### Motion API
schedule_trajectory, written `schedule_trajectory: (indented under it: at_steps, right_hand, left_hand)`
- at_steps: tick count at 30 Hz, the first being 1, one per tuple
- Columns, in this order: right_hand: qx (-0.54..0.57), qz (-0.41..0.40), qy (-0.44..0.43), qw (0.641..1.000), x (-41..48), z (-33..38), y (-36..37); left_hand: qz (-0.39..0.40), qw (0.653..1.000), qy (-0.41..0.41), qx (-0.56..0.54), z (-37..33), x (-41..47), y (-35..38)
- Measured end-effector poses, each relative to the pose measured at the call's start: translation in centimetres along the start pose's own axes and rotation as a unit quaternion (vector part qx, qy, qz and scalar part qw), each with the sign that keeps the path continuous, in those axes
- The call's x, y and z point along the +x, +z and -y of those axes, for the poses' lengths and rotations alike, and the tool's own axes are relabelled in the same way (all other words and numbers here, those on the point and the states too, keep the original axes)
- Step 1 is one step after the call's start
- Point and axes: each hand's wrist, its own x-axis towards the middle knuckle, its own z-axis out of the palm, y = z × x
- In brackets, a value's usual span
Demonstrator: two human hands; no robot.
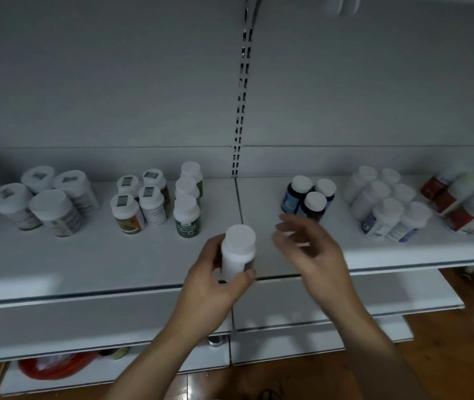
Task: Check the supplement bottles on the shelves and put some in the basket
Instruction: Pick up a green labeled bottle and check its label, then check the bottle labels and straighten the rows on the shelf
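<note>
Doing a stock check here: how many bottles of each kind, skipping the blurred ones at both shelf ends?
Large white bottles: 4
Small sticker-capped bottles: 4
Green-labelled bottles: 3
Dark blue-labelled bottles: 3
Plain white bottles, right: 6
White bottle in left hand: 1
Total: 21
</note>
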Motion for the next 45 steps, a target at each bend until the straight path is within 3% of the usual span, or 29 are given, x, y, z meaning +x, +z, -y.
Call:
schedule_trajectory:
  at_steps: [2,5,14,29,33,36,38,42,45]
  right_hand:
    - [-0.009,-0.124,0.036,0.992,1.8,-1.8,-1.3]
    - [-0.077,-0.176,0.067,0.979,4.5,-4.5,-2.8]
    - [-0.158,-0.133,0.113,0.972,7.6,-6.5,-2.9]
    - [-0.072,-0.043,0.1,0.991,2.0,-5.6,-4.5]
    - [-0.067,-0.022,0.1,0.992,1.7,-6.0,-6.0]
    - [-0.065,-0.001,0.103,0.993,1.5,-6.4,-7.3]
    - [-0.069,0.02,0.091,0.993,1.1,-6.6,-8.0]
    - [-0.068,0.057,0.033,0.996,0.1,-5.7,-9.2]
    - [-0.044,0.095,-0.031,0.994,-1.2,-4.3,-9.5]
  left_hand:
    - [-0.002,1.0,-0.014,0.005,0.7,0.2,0.3]
    - [-0.009,0.999,-0.03,0.01,1.5,0.5,0.7]
    - [-0.035,0.999,-0.038,0.01,1.2,1.9,2.0]
    - [-0.2,0.976,-0.033,0.08,3.0,14.6,4.2]
    - [-0.181,0.977,-0.06,0.094,2.5,13.5,4.7]
    - [-0.164,0.982,-0.088,0.026,1.3,8.8,6.0]
    - [-0.122,0.991,-0.056,-0.009,0.7,4.9,7.5]
    - [0.02,0.998,0.024,0.045,0.3,0.3,11.1]
    - [0.024,0.998,0.06,0.028,-0.9,-0.7,12.9]
